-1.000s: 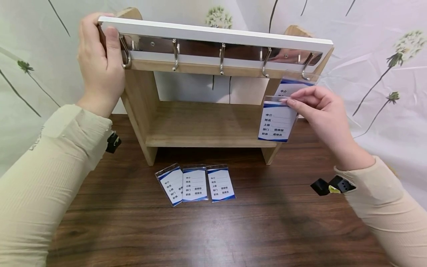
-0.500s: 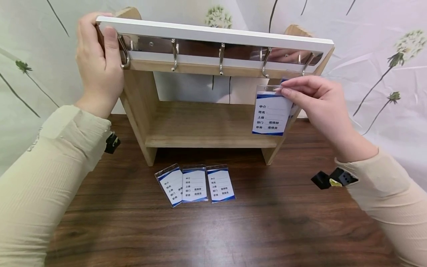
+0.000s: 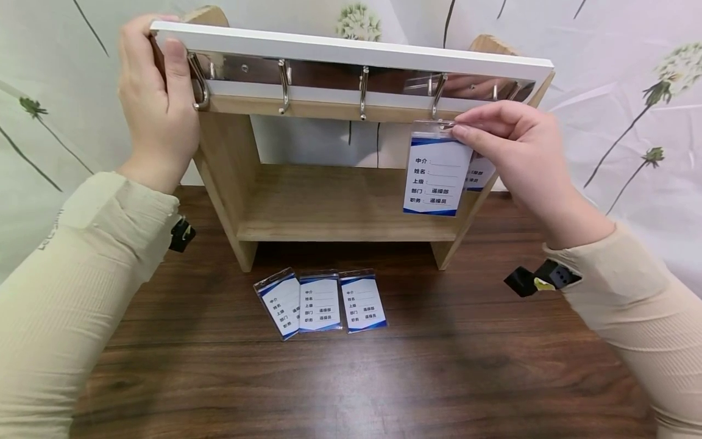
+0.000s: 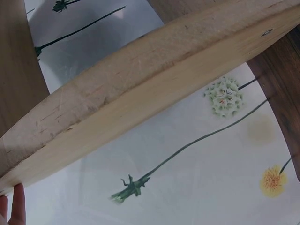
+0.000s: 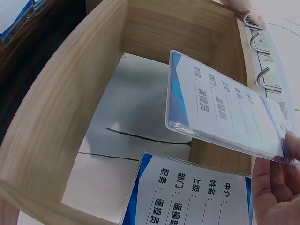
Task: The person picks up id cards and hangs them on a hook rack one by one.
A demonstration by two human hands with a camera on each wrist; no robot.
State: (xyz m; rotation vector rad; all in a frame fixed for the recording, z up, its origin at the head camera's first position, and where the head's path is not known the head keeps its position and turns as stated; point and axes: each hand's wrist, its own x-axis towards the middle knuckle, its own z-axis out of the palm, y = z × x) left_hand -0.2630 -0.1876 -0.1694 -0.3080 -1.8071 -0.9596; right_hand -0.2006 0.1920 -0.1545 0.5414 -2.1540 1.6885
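My right hand (image 3: pixel 512 140) pinches the top corner of a badge holder (image 3: pixel 437 177), a clear sleeve with a white and blue card. Its top edge is just below the fourth hook (image 3: pixel 438 96) of the rack's metal strip; whether it touches the hook I cannot tell. Behind that hand a second badge (image 5: pixel 187 197) hangs at the right end, partly covered. My left hand (image 3: pixel 159 103) grips the left end of the white hook board (image 3: pixel 351 49), thumb in front beside the first hook. In the left wrist view only a few fingertips (image 4: pixel 18 204) show, against the wooden side panel (image 4: pixel 140 89).
Three more badges lie on the dark wooden table (image 3: pixel 329 390) before the rack: a tilted left badge (image 3: pixel 281 303), a middle badge (image 3: pixel 320 303) overlapping it, and a right badge (image 3: pixel 363 302). The rack's lower shelf (image 3: pixel 351 201) is bare wood. A flower-patterned cloth (image 3: pixel 614 36) stands behind.
My right hand has moved up and slightly left, raising the badge from below the board to the fourth hook. The left hand keeps its hold on the board's end.
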